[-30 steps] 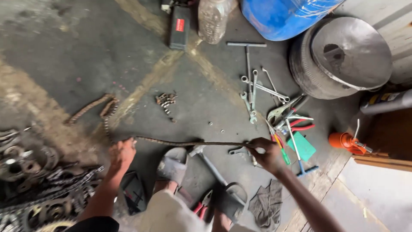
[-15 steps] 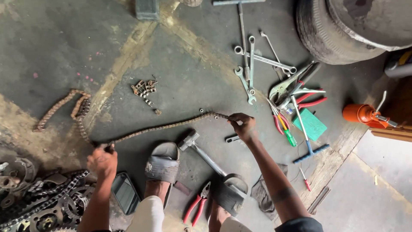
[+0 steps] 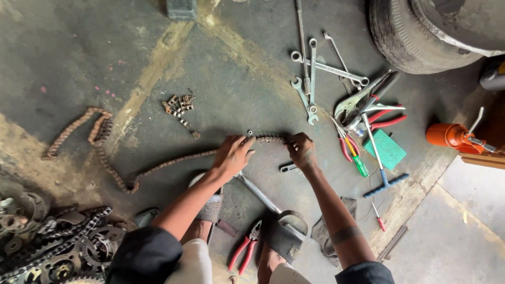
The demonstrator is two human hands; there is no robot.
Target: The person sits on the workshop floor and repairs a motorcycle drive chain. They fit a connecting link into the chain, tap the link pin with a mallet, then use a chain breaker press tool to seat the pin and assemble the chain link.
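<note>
A long rusty chain (image 3: 173, 160) lies on the concrete floor, curling off to the left. My left hand (image 3: 234, 155) presses down on it with fingers curled over the links. A short way to the right, my right hand (image 3: 301, 150) grips the chain's right end. The short stretch of chain between the hands arches slightly. A hammer (image 3: 260, 195) lies just below the hands, beside my sandalled feet (image 3: 284, 239).
Several spanners (image 3: 310, 79), pliers and screwdrivers (image 3: 360, 118) lie beyond the right hand. Red pliers (image 3: 242, 255) sit by my feet. Loose chain links (image 3: 179, 105) lie up left, sprockets and chains (image 3: 47, 247) at bottom left. A tyre (image 3: 415, 37) and an orange oil can (image 3: 451, 135) stand at the right.
My left hand has slid right along the chain, close to the right hand. The chain, stretched taut before, now lies slack and bent on the floor.
</note>
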